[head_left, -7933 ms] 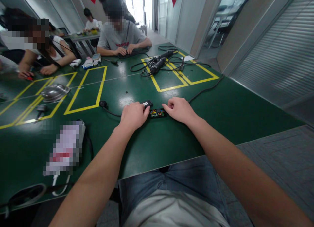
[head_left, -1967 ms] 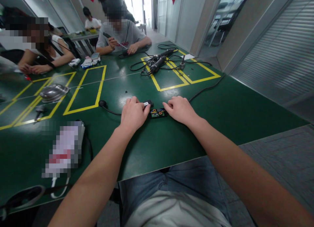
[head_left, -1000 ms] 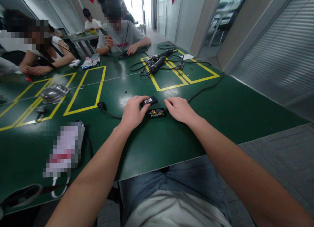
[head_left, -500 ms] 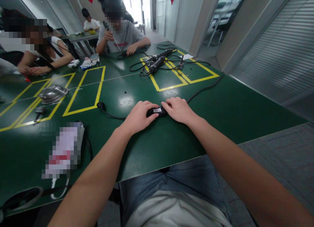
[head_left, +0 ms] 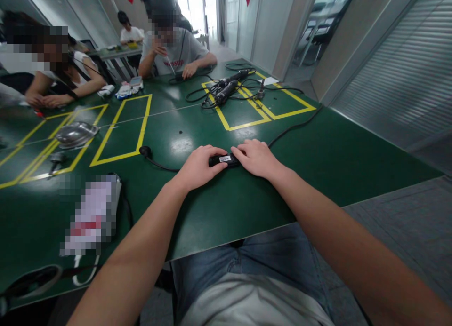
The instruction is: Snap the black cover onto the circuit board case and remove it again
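Observation:
On the green table [head_left: 219, 203] in front of me lies a small black corded device [head_left: 225, 159] with a white label on its top. My left hand [head_left: 201, 167] grips its left end, thumb and fingers closed around it. Its right end is in my right hand [head_left: 257, 157], with the thumb on top and the fingers curled over the far side. A black cord leads from under my left hand to a black plug [head_left: 145, 151]. Another black cord [head_left: 296, 127] runs from behind my right hand to the table's far right edge. My fingers hide both ends of the device.
Black corded tools [head_left: 228, 88] lie tangled across yellow tape outlines at the back. A shiny metal dish [head_left: 76, 134] and a small dark metal part [head_left: 56, 162] are on the left. Nearer stands a blurred phone-like object [head_left: 93, 213] with a white cable. Other people sit across the table.
The device and my left hand have shifted very slightly to the left. My right hand stays at the device's right end.

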Demonstrator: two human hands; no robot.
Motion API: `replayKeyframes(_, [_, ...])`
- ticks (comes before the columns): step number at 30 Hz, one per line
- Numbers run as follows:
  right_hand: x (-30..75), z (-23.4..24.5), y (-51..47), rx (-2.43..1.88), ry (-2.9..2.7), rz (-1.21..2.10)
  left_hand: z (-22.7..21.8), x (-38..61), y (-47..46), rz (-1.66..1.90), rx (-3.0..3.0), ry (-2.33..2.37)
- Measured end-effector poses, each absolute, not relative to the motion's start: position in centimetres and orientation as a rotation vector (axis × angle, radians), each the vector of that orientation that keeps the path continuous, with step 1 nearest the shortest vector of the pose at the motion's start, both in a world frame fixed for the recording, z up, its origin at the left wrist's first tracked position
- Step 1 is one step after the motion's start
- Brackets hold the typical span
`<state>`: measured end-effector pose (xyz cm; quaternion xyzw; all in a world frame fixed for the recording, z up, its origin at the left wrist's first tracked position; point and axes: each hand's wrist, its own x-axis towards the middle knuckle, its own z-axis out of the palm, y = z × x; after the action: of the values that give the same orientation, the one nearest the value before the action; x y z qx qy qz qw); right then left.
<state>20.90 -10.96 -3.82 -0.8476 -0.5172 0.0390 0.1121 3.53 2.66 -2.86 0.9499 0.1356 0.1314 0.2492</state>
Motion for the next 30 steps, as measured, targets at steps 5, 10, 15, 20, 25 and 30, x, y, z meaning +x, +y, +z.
replayKeyframes(5, [20.9,-3.7,-11.0,-2.487,-1.527,0.135,-3.4,3.8,3.0,0.397,2.463,0.377])
replayKeyframes(10, [21.0,-3.9,-11.0,-2.466,-1.500,0.117,-3.5,4.0,3.8,0.513,2.247,0.568])
replayKeyframes(15, [21.0,-4.1,-10.9,-2.447,-1.517,0.104,-3.3,3.5,4.0,0.548,2.514,0.881])
replayKeyframes(20, [21.2,-4.3,-10.9,-2.421,-1.536,0.086,-3.3,3.3,3.6,0.508,2.666,0.918])
replayKeyframes(25, [21.2,-4.3,-10.8,-2.422,-1.533,0.071,-2.1,3.2,2.7,0.432,2.844,0.944])
replayKeyframes(30, [21.0,-4.3,-10.8,-2.428,-1.525,0.046,-1.0,3.3,1.6,0.143,3.032,0.951])
